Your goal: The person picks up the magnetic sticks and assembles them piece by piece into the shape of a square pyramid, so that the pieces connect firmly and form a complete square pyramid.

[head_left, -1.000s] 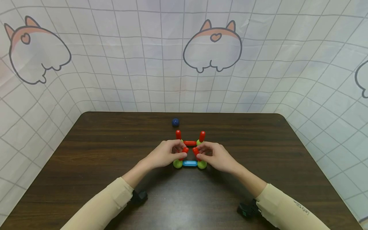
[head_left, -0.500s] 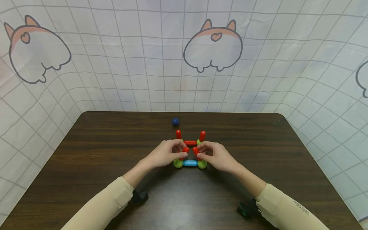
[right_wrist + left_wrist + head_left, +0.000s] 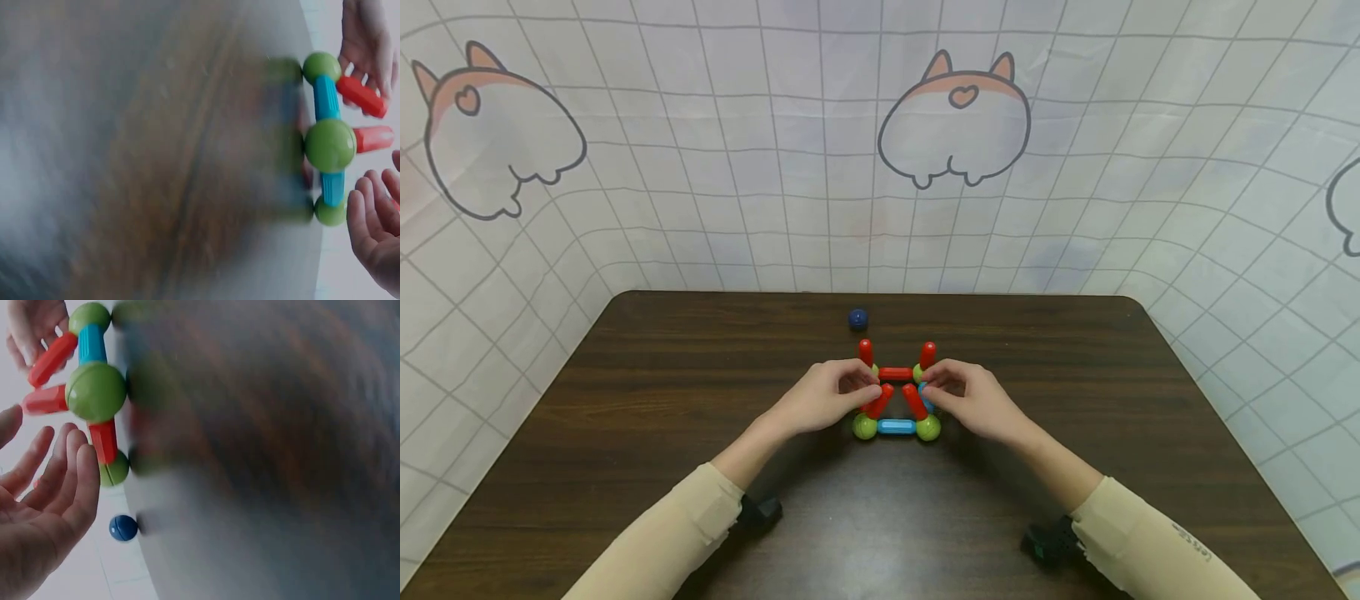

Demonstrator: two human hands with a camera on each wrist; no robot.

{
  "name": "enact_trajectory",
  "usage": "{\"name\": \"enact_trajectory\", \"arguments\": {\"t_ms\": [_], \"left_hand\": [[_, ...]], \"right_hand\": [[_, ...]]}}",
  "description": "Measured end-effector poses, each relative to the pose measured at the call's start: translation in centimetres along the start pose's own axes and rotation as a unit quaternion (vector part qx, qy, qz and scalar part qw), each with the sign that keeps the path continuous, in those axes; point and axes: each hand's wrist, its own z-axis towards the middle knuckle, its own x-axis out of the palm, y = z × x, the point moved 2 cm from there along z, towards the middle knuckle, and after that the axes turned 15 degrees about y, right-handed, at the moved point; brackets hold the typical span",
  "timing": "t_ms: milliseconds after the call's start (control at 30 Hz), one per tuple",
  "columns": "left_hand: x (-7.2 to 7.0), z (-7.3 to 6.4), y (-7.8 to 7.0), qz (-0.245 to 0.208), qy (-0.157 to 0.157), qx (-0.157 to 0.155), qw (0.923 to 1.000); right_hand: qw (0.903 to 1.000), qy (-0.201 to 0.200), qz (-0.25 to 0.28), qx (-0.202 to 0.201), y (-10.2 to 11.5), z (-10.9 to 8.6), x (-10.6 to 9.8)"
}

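A square frame of magnetic rods and green balls (image 3: 928,428) sits on the table. Its front side is a blue rod (image 3: 896,427), its back a red rod (image 3: 895,373). Two front red rods (image 3: 881,402) rise from the front balls and lean inward, their tips apart. Two more red rods (image 3: 928,355) stand up at the back corners. Beside the frame's left side is my left hand (image 3: 823,398), fingers spread and loosely bent, holding nothing; its thumb is close to a red rod (image 3: 47,400). My right hand (image 3: 976,402) is likewise relaxed at the right side, holding nothing.
A dark blue ball (image 3: 858,319) lies behind the frame, near the back edge of the brown wooden table (image 3: 700,333). A white gridded curtain (image 3: 737,167) with cartoon prints hangs around the table's back and sides.
Both hands have let go of the front red rods and moved slightly outward, left hand to the left, right hand to the right. The rods keep their inward lean.
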Motion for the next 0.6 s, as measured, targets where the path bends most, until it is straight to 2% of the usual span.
{"name": "enact_trajectory", "arguments": {"t_ms": [167,233,400,600], "left_hand": [[-1.2,0.1,0.7,0.003,-0.061,-0.056,0.9965],[-1.5,0.3,0.9,0.005,-0.074,-0.072,0.9946],[-2.0,1.3,1.2,0.014,-0.067,-0.067,0.9954],[-2.2,2.2,1.4,0.018,-0.065,-0.036,0.9971]], "right_hand": [[0.9982,-0.054,0.015,0.022,-0.9,0.4,-1.5],[0.9967,-0.07,0.028,0.029,-1.2,0.7,-1.9],[0.9955,-0.08,0.037,0.035,-1.7,1.7,-2.3],[0.9959,-0.076,0.043,0.023,-2.0,2.7,-2.1]]}}
